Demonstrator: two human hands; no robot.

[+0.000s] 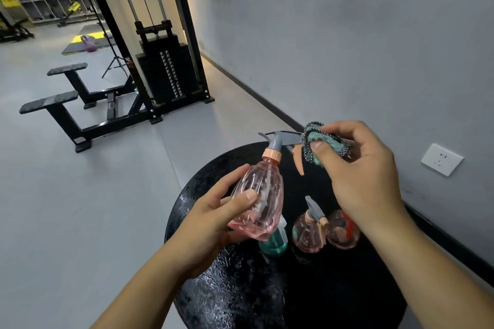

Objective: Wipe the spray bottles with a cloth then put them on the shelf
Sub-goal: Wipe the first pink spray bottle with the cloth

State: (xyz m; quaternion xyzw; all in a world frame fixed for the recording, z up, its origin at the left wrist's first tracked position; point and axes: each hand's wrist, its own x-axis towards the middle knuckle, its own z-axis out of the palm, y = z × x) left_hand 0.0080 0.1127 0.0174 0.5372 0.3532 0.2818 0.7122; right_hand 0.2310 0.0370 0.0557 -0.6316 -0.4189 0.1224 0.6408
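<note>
Above black round table (240, 288) — left hand (213, 222) grips pink spray bottle (260, 200), right hand (358, 168) pinches cloth (324, 143) against nozzle.

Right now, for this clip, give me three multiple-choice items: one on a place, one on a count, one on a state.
1. Where is the teal cloth with the checked edge?
A. Draped on the round black table
B. On the grey spray head of the held bottle
C. On the floor

2. How many spray bottles stand on the round black table?
A. One
B. Three
C. Five

3. How is the ribbed clear pink plastic spray bottle held?
A. Tilted, in the left hand's grip
B. Upright on the table
C. Lying on a shelf

Answers: 1 B, the right hand presses the cloth against the nozzle. 2 B, one teal bottle and two pink bottles stand there. 3 A, the left hand curls round its body, lifted and leaning.
</note>
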